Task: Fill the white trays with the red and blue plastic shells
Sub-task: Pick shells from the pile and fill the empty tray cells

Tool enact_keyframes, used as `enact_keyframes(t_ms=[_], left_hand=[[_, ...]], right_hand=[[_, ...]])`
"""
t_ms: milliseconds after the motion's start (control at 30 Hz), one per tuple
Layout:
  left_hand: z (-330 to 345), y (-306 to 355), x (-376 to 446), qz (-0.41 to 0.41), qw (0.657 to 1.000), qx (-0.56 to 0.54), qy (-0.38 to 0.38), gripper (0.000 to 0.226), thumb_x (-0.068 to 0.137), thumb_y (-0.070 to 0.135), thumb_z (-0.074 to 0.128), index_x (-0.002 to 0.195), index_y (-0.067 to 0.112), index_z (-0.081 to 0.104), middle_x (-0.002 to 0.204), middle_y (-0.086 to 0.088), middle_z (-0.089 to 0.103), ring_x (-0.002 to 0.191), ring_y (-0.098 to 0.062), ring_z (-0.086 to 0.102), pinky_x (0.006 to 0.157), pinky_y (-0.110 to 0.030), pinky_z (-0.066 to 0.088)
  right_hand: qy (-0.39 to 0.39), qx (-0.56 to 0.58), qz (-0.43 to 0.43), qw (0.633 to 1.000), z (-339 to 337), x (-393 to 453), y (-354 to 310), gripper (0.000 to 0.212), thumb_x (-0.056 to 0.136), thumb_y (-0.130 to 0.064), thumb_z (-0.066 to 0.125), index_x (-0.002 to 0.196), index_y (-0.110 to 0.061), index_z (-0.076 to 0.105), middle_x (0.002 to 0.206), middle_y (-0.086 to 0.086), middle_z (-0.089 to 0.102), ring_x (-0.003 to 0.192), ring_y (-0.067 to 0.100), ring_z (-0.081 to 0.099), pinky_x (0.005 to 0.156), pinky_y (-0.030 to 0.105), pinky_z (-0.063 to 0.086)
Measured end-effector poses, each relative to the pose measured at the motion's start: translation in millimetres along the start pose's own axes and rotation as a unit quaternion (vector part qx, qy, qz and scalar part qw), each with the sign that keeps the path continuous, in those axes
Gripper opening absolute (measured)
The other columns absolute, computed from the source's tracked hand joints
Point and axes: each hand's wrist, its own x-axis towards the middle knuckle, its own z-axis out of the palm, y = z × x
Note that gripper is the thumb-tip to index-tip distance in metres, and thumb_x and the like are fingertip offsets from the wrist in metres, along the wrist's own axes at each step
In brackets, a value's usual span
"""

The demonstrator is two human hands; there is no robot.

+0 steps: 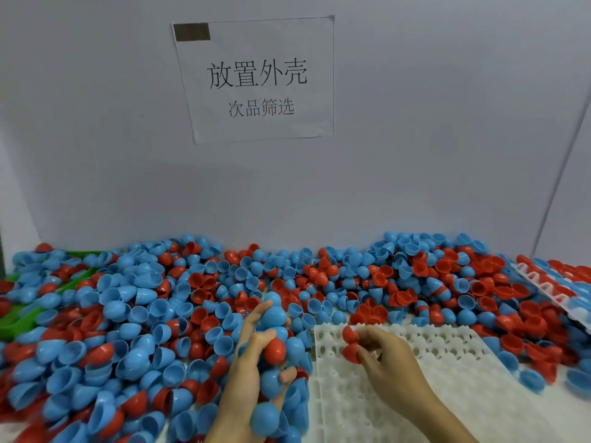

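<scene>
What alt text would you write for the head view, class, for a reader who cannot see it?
The left hand grips a bunch of blue and red shells while the right hand pinches red shells over an empty white tray, amid a heap of loose shells.

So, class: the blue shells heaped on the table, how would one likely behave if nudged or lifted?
A blue shell probably rocks or rolls, given its rounded dome. It looks light: the left hand holds several at once. Smooth, glossy plastic may slip from a loose grip.
</scene>
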Motion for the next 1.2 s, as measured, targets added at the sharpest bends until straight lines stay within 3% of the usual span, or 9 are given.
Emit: enact_keyframes(t_ms=[100, 333, 467, 600, 733, 833, 967, 1067, 1200], left_hand=[[-10.8, -9.1, -8.3, 0.009, 0.998, -0.060, -0.032, 0.036, 0.099, -0.011, 0.036, 0.121, 0.009, 0.056, 0.083, -0.016, 0.052, 0.065, -0.020, 0.041, 0.033, -0.017, 0.038], [-8.6, -5.2, 13.5, 0.016, 0.993, -0.099, -0.068, 0.044, 0.076, 0.013, 0.067, 0.116, 0.029, 0.072, 0.075, 0.000, 0.068, 0.054, -0.010, 0.052, 0.041, -0.020, 0.045], [-4.6, 0.9, 14.9, 0.042, 0.991, -0.085, -0.098, 0.044, 0.071, 0.014, 0.069, 0.112, 0.029, 0.072, 0.076, 0.001, 0.064, 0.058, -0.010, 0.053, 0.043, -0.020, 0.045], [-9.6, 1.9, 16.5, 0.075, 0.991, -0.051, -0.102, 0.035, 0.091, 0.007, 0.058, 0.115, 0.031, 0.070, 0.074, 0.004, 0.060, 0.057, -0.008, 0.055, 0.044, -0.019, 0.045], [-0.6, 5.3, 20.3, 0.076, 0.993, -0.010, -0.085, 0.036, 0.096, 0.001, 0.051, 0.124, 0.022, 0.063, 0.095, -0.004, 0.060, 0.056, -0.007, 0.060, 0.044, -0.017, 0.046], [6.1, 3.6, 16.6, 0.062, 0.994, -0.024, -0.088, 0.035, 0.096, 0.003, 0.054, 0.117, 0.027, 0.068, 0.102, -0.012, 0.060, 0.060, -0.011, 0.060, 0.042, -0.019, 0.046], [11.3, 1.4, 9.8, 0.053, 0.995, -0.030, -0.081, 0.034, 0.094, 0.007, 0.057, 0.108, 0.034, 0.073, 0.098, -0.009, 0.065, 0.061, -0.011, 0.061, 0.043, -0.020, 0.047], [13.1, 1.7, 7.8, 0.046, 0.996, -0.022, -0.080, 0.034, 0.095, 0.007, 0.058, 0.109, 0.034, 0.073, 0.101, -0.010, 0.063, 0.060, -0.012, 0.059, 0.042, -0.020, 0.047], [11.6, 1.5, 6.6, 0.051, 0.996, -0.018, -0.077, 0.034, 0.095, 0.007, 0.057, 0.111, 0.034, 0.071, 0.103, -0.013, 0.062, 0.061, -0.012, 0.059, 0.042, -0.020, 0.047]], right_hand=[[-0.003, -0.031, -0.003, 1.000, 2.8, -1.0, -1.5, 0.021, 0.092, -0.008, 0.067, 0.085, -0.028, 0.069, 0.082, -0.010, 0.069, 0.083, -0.002, 0.062, 0.071, 0.014, 0.049], [0.044, -0.046, 0.047, 0.997, 24.9, -1.2, -19.0, 0.013, 0.102, -0.022, 0.052, 0.093, -0.031, 0.056, 0.095, -0.014, 0.064, 0.087, 0.000, 0.064, 0.080, 0.026, 0.057], [-0.058, -0.066, -0.044, 0.995, -22.6, -4.2, -20.7, 0.027, 0.102, -0.020, 0.049, 0.098, -0.046, 0.050, 0.102, -0.028, 0.061, 0.098, -0.015, 0.058, 0.083, 0.014, 0.049], [-0.148, -0.206, -0.037, 0.967, -69.5, -37.5, 13.6, 0.036, 0.104, -0.022, 0.043, 0.111, -0.057, 0.039, 0.113, -0.045, 0.048, 0.107, -0.012, 0.049, 0.097, 0.023, 0.034], [-0.100, -0.257, -0.006, 0.961, -59.6, -64.0, 21.9, 0.036, 0.106, -0.024, 0.035, 0.118, -0.058, 0.030, 0.136, -0.046, 0.021, 0.129, -0.018, 0.026, 0.095, 0.027, 0.027], [-0.047, -0.253, 0.069, 0.964, -46.5, -71.9, 18.5, 0.045, 0.105, -0.021, 0.032, 0.137, -0.051, 0.021, 0.151, -0.027, 0.021, 0.139, -0.004, 0.023, 0.093, 0.031, 0.025], [-0.017, -0.249, 0.136, 0.959, -42.8, -68.3, 6.6, 0.041, 0.100, -0.008, 0.031, 0.114, -0.046, 0.030, 0.135, -0.020, 0.037, 0.129, 0.004, 0.032, 0.088, 0.037, 0.027], [-0.047, -0.271, 0.054, 0.960, -60.6, -67.8, 5.6, 0.034, 0.103, -0.011, 0.034, 0.111, -0.044, 0.034, 0.129, -0.033, 0.034, 0.129, -0.004, 0.030, 0.097, 0.036, 0.026], [-0.209, -0.265, -0.072, 0.939, -88.9, -80.8, 15.5, 0.040, 0.105, -0.023, 0.035, 0.138, -0.046, 0.033, 0.131, -0.059, 0.002, 0.120, -0.037, -0.007, 0.106, 0.020, 0.013]])
